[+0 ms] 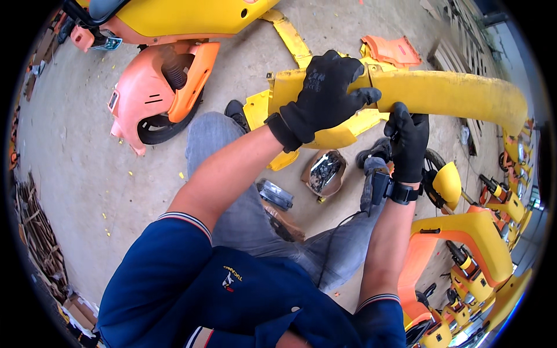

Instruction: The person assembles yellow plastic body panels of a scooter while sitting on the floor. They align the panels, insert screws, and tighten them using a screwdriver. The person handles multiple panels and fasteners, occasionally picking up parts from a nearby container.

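In front of me a long, curved yellow plastic panel (452,95) is held up, with a seam between two sections near its middle. My left hand (322,93), in a black glove, grips the panel's left section, its fingers over the upper edge and its thumb side close to the seam. At the lower edge, just right of the seam, my right hand (409,139) is closed with bent fingers, also gloved in black. Whether a small tool is in its fingers is hidden. Under the panel lie more yellow plastic pieces (333,137), beside an orange piece (391,51).
Between my legs stand an open box (308,184) of small dark parts and a grey, shiny case (274,194). A pink-orange scooter front (142,87) with its wheel is at left. Yellow scooters (487,243) crowd the right. Wooden pallets (455,61) lie far right.
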### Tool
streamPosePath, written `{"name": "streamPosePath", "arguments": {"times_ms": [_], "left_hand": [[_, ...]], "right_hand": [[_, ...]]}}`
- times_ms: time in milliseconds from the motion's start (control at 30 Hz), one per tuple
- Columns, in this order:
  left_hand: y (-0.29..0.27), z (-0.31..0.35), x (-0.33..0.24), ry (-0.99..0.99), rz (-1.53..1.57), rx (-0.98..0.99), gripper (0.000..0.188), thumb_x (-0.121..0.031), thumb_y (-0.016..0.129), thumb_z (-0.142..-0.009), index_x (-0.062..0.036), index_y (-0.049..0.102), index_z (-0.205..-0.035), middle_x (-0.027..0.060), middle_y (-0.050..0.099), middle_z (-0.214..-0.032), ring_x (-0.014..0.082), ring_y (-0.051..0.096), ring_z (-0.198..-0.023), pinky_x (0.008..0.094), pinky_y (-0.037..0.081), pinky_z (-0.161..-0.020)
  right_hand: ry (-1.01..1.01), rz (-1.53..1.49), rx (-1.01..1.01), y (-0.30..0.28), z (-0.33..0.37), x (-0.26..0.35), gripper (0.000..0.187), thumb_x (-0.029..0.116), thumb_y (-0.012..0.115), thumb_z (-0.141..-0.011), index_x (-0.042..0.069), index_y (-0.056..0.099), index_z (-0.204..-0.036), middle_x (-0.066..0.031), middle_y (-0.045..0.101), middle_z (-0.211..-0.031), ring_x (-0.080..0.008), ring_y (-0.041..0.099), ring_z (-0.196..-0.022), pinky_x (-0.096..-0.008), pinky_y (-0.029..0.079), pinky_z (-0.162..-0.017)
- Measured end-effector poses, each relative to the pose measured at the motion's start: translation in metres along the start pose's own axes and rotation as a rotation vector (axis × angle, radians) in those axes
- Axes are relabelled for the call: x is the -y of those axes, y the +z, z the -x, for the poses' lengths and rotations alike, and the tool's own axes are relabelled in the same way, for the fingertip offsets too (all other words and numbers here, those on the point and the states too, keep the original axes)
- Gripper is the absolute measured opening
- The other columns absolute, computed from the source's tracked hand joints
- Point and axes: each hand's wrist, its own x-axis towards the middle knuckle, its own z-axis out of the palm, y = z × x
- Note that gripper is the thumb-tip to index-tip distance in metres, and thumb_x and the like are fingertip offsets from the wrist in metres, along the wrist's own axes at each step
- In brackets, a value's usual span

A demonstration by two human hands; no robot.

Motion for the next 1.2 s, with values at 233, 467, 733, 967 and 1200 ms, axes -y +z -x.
{"name": "streamPosePath", "arguments": {"times_ms": [233, 467, 733, 967, 1200], "left_hand": [[-0.003, -0.003, -0.005, -0.061, 0.015, -0.007, 0.046, -0.037, 0.084, -0.072, -0.0049, 0.061, -0.094, 0.013, 0.061, -0.08, 0.0331, 0.056, -0.08, 0.0471, 0.042, -0.072], [-0.003, 0.0, -0.003, -0.038, 0.004, 0.016, 0.05, -0.033, 0.086, -0.072, -0.0041, 0.06, -0.103, 0.0108, 0.058, -0.086, 0.03, 0.053, -0.082, 0.0441, 0.041, -0.074], [-0.005, -0.001, -0.005, -0.068, 0.046, 0.044, 0.045, -0.036, 0.083, -0.073, -0.0047, 0.062, -0.098, 0.012, 0.063, -0.086, 0.0322, 0.056, -0.083, 0.0474, 0.042, -0.073], [-0.003, 0.001, -0.004, -0.004, 0.029, 0.062, 0.051, -0.033, 0.086, -0.074, -0.0025, 0.059, -0.106, 0.0127, 0.056, -0.087, 0.0299, 0.051, -0.08, 0.0429, 0.04, -0.072], [-0.007, 0.001, -0.003, 0.022, 0.057, 0.099, 0.054, -0.032, 0.086, -0.075, -0.0014, 0.059, -0.111, 0.0142, 0.057, -0.091, 0.0312, 0.053, -0.084, 0.0425, 0.042, -0.075]], "right_hand": [[-0.023, 0.006, -0.015, 0.006, 0.004, -0.002, 0.009, 0.006, 0.066, -0.092, 0.001, 0.06, -0.096, -0.0029, 0.058, -0.068, -0.01, 0.053, -0.052, -0.0231, 0.042, -0.049], [-0.054, 0.062, -0.057, 0.005, 0.006, -0.011, 0.022, 0.008, 0.07, -0.09, 0.002, 0.054, -0.104, -0.0046, 0.059, -0.07, -0.0114, 0.053, -0.051, -0.0239, 0.043, -0.047], [-0.047, 0.078, -0.046, 0.002, 0.006, -0.013, 0.026, 0.007, 0.071, -0.089, 0.001, 0.053, -0.107, -0.0066, 0.062, -0.074, -0.0121, 0.055, -0.052, -0.0255, 0.044, -0.047], [-0.059, 0.151, -0.046, 0.005, 0.011, -0.011, 0.018, 0.015, 0.064, -0.097, 0.004, 0.052, -0.104, -0.0017, 0.054, -0.071, -0.0095, 0.049, -0.054, -0.0242, 0.042, -0.051], [-0.056, 0.16, -0.036, -0.006, 0.009, -0.016, 0.026, 0.004, 0.068, -0.091, 0.0, 0.051, -0.11, -0.0068, 0.061, -0.075, -0.0113, 0.054, -0.053, -0.0256, 0.046, -0.048]]}}
